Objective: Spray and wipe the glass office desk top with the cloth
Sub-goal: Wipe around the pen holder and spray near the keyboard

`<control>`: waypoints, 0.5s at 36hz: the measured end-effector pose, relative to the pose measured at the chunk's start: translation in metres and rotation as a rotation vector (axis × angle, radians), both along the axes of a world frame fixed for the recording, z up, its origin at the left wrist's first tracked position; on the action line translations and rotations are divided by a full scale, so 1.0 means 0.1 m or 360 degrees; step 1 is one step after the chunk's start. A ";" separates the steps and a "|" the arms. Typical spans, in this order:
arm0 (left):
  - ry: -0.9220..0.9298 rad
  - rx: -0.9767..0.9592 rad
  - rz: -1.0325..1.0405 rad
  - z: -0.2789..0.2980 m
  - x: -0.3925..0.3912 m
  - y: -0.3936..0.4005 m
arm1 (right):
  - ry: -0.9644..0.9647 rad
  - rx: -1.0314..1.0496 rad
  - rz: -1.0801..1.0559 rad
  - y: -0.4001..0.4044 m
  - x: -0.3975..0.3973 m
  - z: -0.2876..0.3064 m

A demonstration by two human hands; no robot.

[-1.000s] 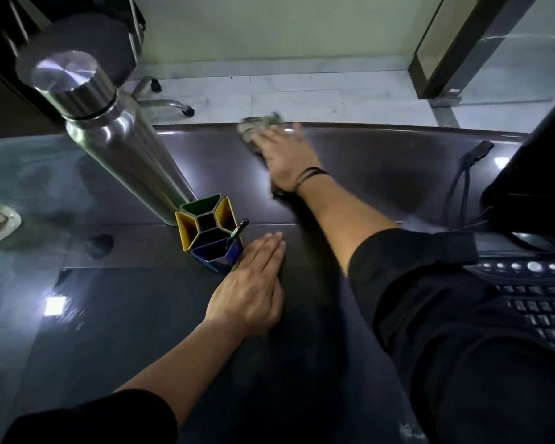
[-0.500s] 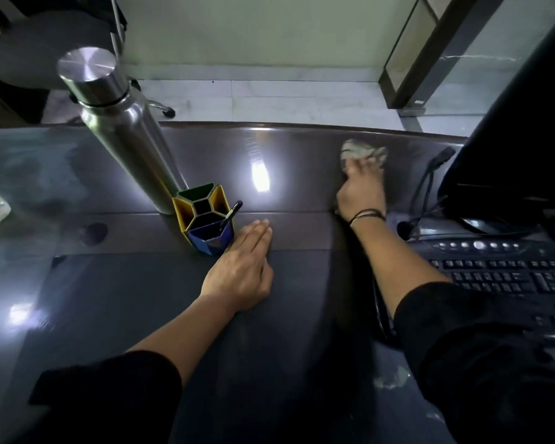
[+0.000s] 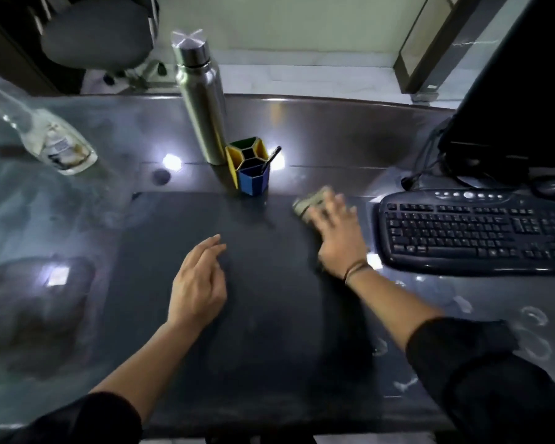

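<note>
The dark glass desk top [image 3: 263,331] fills the view. My right hand [image 3: 337,235] presses a crumpled grey cloth [image 3: 311,200] flat on the glass, just left of the keyboard; only the cloth's far end shows past my fingers. My left hand [image 3: 199,280] hovers or rests lightly near the desk's middle, fingers loosely curled and apart, holding nothing. A clear plastic bottle [image 3: 45,136] stands at the far left; its top is cut off by the frame edge.
A steel flask [image 3: 202,100] and a coloured pen holder [image 3: 249,168] stand at the back middle. A black keyboard [image 3: 471,232], a mouse [image 3: 551,187], cables and a monitor [image 3: 519,91] occupy the right. Smears and rings mark the glass at right. An office chair [image 3: 96,33] stands beyond the desk.
My right hand has dragged the cloth from the far edge back toward me, beside the keyboard. My left hand has lifted its flat palm and pulled back. The view has shifted left.
</note>
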State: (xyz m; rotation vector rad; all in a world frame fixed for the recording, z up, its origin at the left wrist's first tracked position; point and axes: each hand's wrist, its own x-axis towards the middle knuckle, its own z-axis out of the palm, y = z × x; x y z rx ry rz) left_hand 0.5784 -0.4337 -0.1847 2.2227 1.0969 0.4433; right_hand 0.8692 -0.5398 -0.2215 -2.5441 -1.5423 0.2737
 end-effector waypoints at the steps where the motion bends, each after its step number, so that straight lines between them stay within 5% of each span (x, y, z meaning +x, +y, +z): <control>1: 0.0008 -0.0006 0.0044 -0.01 -0.17 -0.01 | 0.0006 -0.0042 -0.0180 0.11 0.11 0.03; 6: 0.0124 0.0011 0.0172 -0.01 -0.98 -0.07 | 0.0085 0.0033 -0.0387 0.49 -0.44 0.06; 13: 0.0160 0.0004 0.0332 0.05 -1.72 -0.08 | 0.0212 0.0081 0.0862 0.27 -2.67 -0.06; 18: 0.0149 0.0003 0.0352 0.08 -2.03 -0.15 | 0.0081 0.0019 0.1406 0.24 -2.27 -0.06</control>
